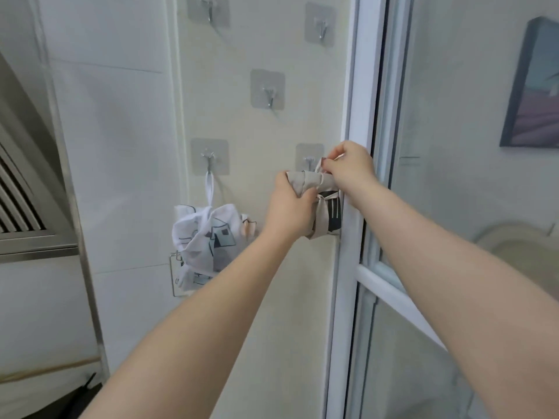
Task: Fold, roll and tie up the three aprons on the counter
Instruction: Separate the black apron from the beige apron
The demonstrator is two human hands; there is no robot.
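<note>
Both arms up at the wall w/ stick-on hooks. Left hand (289, 197) wraps round a rolled beige apron (321, 204), tied, w/ a dark print, held just under the lower right hook (309, 162). Right hand (351, 162) pinches the apron's strap loop (319, 167) right at that hook, prob. not over it yet, view's blurry. A white printed apron bundle (202, 237) hangs by its loop from the lower left hook (208, 160), beside the beige one
</note>
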